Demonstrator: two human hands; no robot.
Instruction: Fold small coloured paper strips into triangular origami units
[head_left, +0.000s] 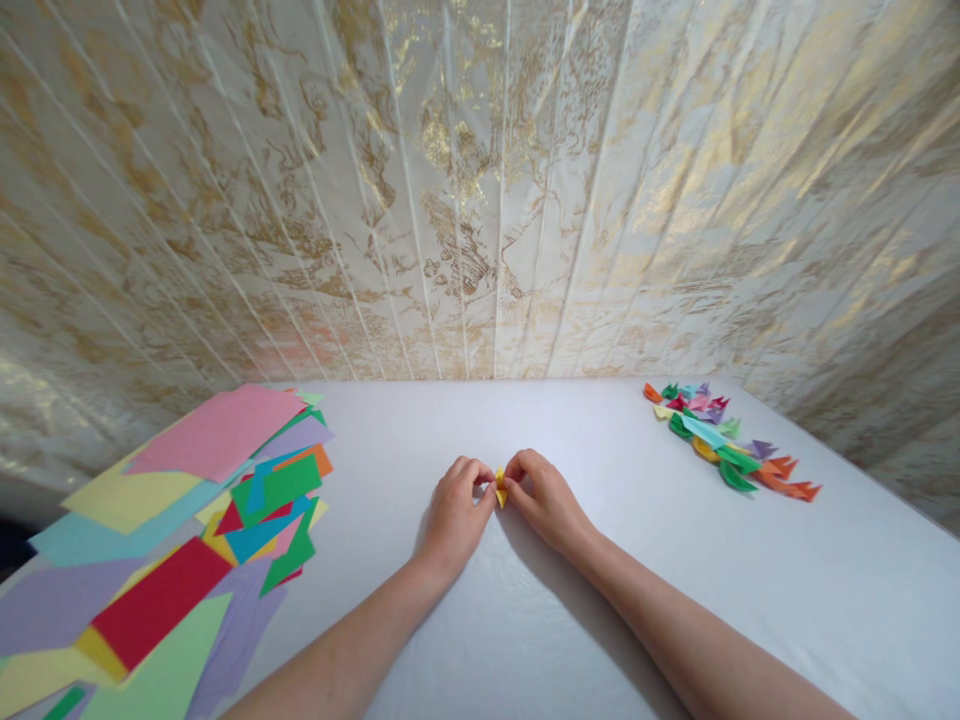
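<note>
Between my two hands, over the middle of the white table (420, 420), is a small folded piece of yellow paper (501, 490). My left hand (457, 510) pinches it from the left with thumb and forefinger. From the right, my right hand (546, 500) pinches it the same way, its fingertips close to those of the left. The paper narrows to a point at its lower end. Fingers cover its sides, so its full shape is partly hidden.
Loose sheets and cut pieces of coloured paper, among them a red rectangle (161, 603) and a pink sheet (217, 432), overlap on the left. Several small folded paper figures (705, 432) lie in a cluster at the back right. A gold-patterned curtain (465, 200) hangs behind the table.
</note>
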